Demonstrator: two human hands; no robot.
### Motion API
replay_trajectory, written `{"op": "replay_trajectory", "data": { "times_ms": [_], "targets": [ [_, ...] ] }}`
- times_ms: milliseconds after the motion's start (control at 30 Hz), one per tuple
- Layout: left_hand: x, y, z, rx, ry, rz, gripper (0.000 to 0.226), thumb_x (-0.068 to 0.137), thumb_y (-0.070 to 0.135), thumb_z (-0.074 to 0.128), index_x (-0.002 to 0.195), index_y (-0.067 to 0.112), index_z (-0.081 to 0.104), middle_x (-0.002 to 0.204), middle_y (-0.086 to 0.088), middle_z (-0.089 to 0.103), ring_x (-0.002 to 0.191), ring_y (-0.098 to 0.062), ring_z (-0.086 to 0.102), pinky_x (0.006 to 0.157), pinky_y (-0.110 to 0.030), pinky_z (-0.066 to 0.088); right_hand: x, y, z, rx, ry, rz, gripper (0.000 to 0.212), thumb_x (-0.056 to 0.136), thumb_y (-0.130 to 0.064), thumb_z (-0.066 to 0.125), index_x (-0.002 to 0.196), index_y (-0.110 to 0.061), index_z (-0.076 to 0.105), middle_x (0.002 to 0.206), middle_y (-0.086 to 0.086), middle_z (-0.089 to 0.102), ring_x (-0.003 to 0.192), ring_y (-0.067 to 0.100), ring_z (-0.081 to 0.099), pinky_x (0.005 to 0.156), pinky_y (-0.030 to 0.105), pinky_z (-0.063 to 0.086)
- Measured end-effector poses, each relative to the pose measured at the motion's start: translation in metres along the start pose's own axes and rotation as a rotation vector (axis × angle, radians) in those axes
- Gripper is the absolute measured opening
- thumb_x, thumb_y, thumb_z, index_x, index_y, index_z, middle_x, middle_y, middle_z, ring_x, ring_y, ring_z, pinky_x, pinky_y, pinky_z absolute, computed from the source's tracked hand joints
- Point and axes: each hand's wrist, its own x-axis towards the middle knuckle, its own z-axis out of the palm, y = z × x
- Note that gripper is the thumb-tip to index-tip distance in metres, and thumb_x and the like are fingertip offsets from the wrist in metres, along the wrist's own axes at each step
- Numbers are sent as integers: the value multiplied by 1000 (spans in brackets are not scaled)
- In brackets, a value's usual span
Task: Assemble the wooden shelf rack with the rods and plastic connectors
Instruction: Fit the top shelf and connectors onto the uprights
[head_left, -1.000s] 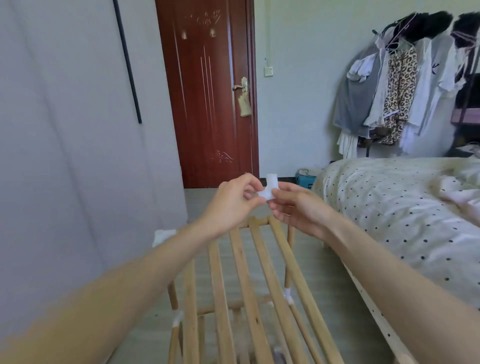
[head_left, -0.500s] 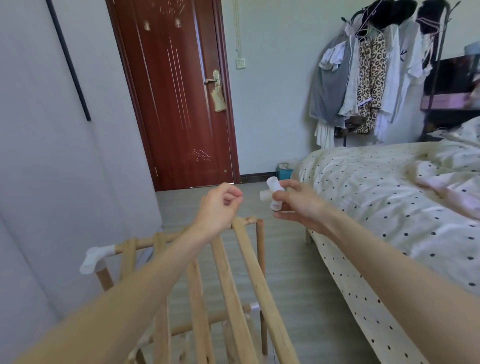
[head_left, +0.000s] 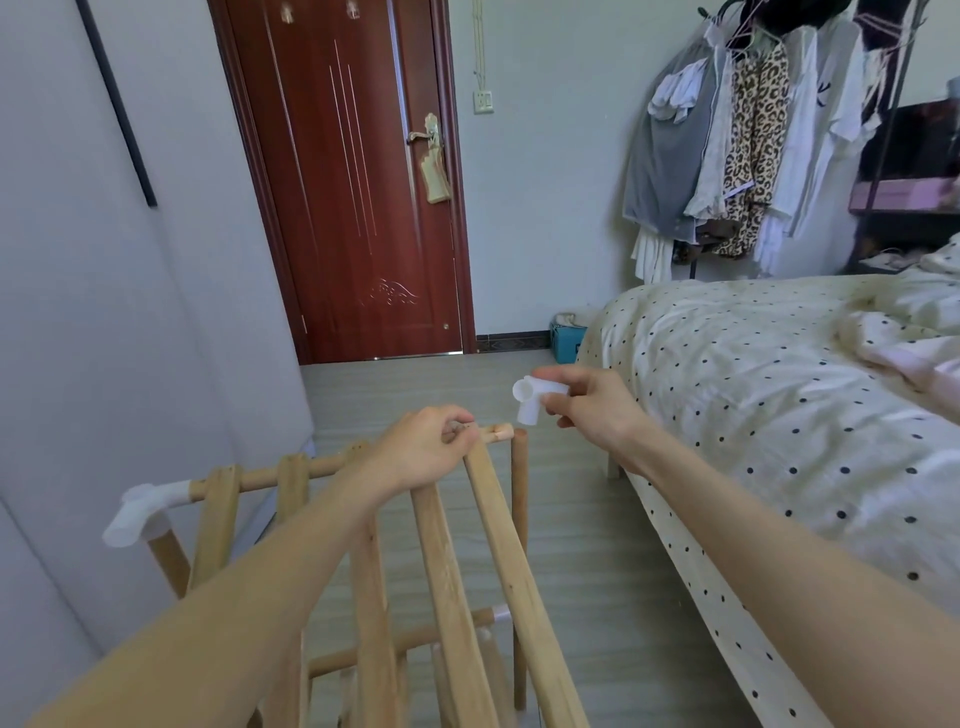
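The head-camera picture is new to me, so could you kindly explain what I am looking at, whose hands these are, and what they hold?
There is no machine here. A camera worn on a person's head looks forward and down, so both bare arms reach in from the bottom edge. In front stands a part-built wooden rack of slats and rods on a bedroom floor, between a grey wall and a bed. The left hand curls round the rack's far top rod near its bare end. The right hand pinches a loose white plastic connector just above that corner, in a fingertip grip. Another white connector already caps the far left corner.
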Motion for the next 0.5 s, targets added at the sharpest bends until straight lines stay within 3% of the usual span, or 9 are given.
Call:
{"op": "replay_trajectory", "data": {
  "times_ms": [200, 333, 400, 500],
  "targets": [
    [0, -2, 1, -30, 35, -60, 31, 93, 45, 46, 117, 31, 59, 116, 5, 62, 116, -16, 52, 104, -42, 34, 2, 3, 9, 28, -23, -17, 34, 90, -2, 56, 121, -15, 62, 99, 3, 63, 71, 5, 55, 66, 15, 49],
    [-3, 1, -1, -37, 59, -56, 26, 92, 46, 45, 112, 34, 59, 99, 12, 57, 111, -15, 52, 105, -45, 31, 6, 3, 9, -4, -15, -33, 33, 91, -3, 54, 119, -17, 63, 97, 4, 63, 73, 6, 54, 68, 17, 49],
    [-5, 1, -2, -40, 72, -48, 19, 92, 45, 46, 105, 38, 58, 90, 17, 55, 106, -14, 53, 104, -45, 31, 7, 3, 9, -30, -4, -36, 33, 91, -4, 54, 120, -17, 63, 96, 2, 62, 75, 8, 54, 72, 20, 50],
    [-6, -1, -5, -78, 89, -38, 7, 92, 44, 48, 95, 41, 54, 81, 23, 52, 100, -12, 53, 103, -45, 33, 6, 7, 9, -159, 65, -55, 34, 91, -8, 54, 122, -18, 62, 91, -3, 60, 88, 13, 54, 90, 25, 46]
  ]
}}
